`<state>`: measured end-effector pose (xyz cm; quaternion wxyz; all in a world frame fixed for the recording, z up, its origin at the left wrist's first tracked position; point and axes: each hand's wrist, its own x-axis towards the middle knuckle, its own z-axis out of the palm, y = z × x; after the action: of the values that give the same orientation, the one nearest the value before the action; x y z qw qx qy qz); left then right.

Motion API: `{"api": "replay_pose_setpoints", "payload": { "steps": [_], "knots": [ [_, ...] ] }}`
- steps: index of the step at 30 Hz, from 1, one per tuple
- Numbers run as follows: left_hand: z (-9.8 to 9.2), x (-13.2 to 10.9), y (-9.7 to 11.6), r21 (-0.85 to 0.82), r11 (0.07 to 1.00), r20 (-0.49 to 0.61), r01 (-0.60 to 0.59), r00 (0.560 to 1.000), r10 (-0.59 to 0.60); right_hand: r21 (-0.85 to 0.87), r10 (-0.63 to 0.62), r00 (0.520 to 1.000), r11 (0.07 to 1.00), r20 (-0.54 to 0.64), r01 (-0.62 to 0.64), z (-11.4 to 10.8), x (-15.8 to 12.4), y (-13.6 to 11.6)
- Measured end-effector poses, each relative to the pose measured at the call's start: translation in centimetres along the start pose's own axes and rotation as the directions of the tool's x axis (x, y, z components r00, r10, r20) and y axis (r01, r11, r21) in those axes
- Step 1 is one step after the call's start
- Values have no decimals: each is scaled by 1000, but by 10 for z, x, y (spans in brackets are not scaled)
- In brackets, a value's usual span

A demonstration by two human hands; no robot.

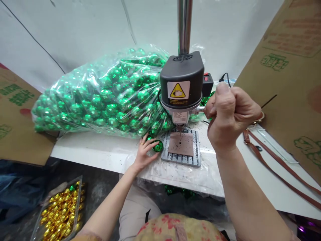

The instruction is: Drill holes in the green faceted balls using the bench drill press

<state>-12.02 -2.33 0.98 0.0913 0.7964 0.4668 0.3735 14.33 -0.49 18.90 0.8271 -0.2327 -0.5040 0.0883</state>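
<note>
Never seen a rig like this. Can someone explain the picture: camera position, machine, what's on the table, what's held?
There's one picture, from a camera worn on the person's head, looking forward and down. No robot: just two bare hands. The machine looks like a small drill press, with a thin bit above a brown board on a slotted base plate. The right hand grips the lever at its side. The left hand has a shiny green ball at its fingertips, beside the plate. On the white table behind it lies a clear bag full of green balls.

Wht wall [87, 25] in bkgd, wht tbl [85, 147] in front, dk gray flr [100, 192] below.
</note>
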Motion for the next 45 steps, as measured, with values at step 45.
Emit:
{"api": "replay_pose_setpoints", "payload": {
  "steps": [45],
  "knots": [
    [78,46,53,-703,595,93,389,880,-465,-10,-7,999,1000,43,8,-2,0,-2]
  ]
}}
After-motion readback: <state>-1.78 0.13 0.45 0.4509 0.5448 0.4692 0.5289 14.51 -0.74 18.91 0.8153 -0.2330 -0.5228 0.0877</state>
